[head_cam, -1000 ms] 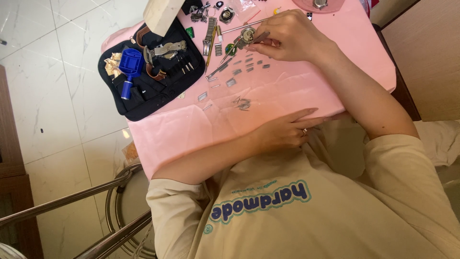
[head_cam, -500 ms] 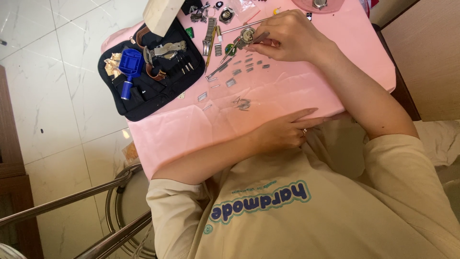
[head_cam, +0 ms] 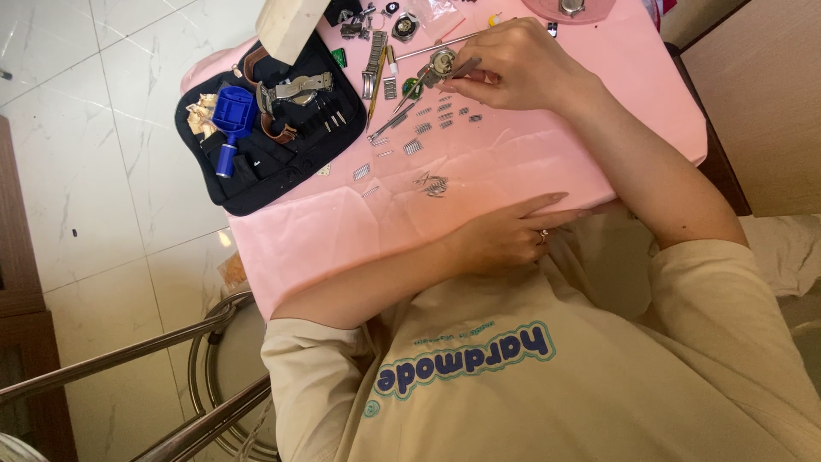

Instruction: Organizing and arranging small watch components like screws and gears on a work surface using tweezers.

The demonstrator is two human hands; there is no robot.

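Watch case (head_cam: 442, 62) pinched in right hand's (head_cam: 513, 64) grip; black tool pouch (head_cam: 265, 162) (open) holds a blue tool (head_cam: 231, 115).

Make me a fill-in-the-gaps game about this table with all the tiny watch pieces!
1. The cloth on the table is ___.
2. The left hand lies flat on the cloth and wears a ___ on one finger.
3. The blue tool sits in a tool case that is ___.
4. The thin metal tool is held by the ___ hand.

Missing words: pink; ring; black; right
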